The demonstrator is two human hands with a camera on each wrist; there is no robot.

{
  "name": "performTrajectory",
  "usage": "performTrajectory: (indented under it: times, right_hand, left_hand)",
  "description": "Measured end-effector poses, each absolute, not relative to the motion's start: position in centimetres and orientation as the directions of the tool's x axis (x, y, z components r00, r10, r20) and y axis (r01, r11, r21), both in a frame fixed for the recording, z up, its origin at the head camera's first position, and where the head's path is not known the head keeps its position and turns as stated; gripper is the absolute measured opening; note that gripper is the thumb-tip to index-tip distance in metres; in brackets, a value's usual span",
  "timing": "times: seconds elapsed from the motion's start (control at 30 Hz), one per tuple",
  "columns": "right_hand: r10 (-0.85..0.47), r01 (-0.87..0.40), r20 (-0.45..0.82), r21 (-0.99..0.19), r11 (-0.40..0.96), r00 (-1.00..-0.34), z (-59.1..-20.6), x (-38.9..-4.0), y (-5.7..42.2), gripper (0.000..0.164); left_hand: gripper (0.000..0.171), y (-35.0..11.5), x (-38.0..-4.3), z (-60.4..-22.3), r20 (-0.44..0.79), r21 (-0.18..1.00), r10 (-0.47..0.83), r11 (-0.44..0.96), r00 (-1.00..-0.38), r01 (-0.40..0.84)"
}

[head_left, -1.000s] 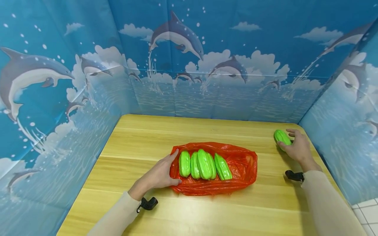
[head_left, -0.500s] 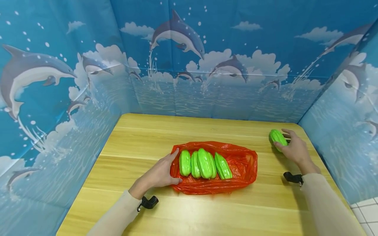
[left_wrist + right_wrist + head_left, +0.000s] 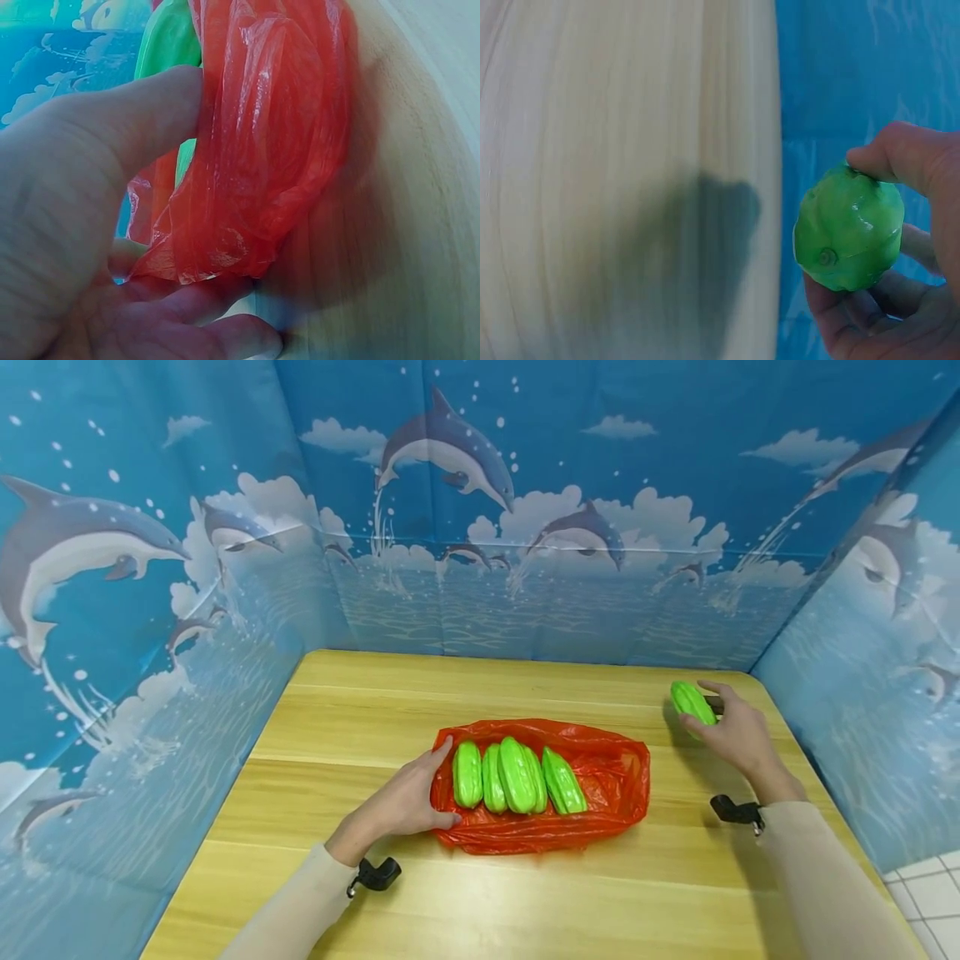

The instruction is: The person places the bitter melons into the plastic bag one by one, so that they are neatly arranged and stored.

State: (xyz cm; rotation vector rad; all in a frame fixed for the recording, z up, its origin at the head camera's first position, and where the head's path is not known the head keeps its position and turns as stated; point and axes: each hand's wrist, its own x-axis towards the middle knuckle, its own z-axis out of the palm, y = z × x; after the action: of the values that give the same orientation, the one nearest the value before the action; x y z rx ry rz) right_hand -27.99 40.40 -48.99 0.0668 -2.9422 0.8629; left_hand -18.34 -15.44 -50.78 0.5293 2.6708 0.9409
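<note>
My left hand [image 3: 397, 797] holds the left end of a red plastic bag [image 3: 611, 777], its thumb over the rim in the left wrist view and fingers under the crumpled film [image 3: 262, 150]. Several glossy green bitter melons [image 3: 517, 775] lie side by side in the bag, toward its left and middle. At the far right, my right hand [image 3: 738, 731] grips another ridged bitter melon [image 3: 692, 700] between thumb and fingers. In the right wrist view this melon [image 3: 851, 229] is seen end-on, held above the table, its shadow apart from it.
The bag lies on a light wooden table [image 3: 480, 902]. Blue dolphin-print curtains [image 3: 465, 610] stand along the table's back and sides. A black wrist camera [image 3: 378, 875] hangs at the left wrist, another [image 3: 733, 810] at the right.
My right hand has moved left with the bitter melon and raised it slightly off the table. The left hand and the bag have stayed in place.
</note>
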Motion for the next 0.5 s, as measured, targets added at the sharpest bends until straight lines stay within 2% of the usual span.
performTrajectory:
  times: [0.5]
  right_hand:
    - [-0.088,-0.107,0.061,-0.544,0.832,-0.994,-46.6,-26.7,37.5,0.088]
  left_hand:
    - [0.129,-15.6,-18.4,-50.9,-0.117,0.641,0.423,0.723,-0.899,0.257]
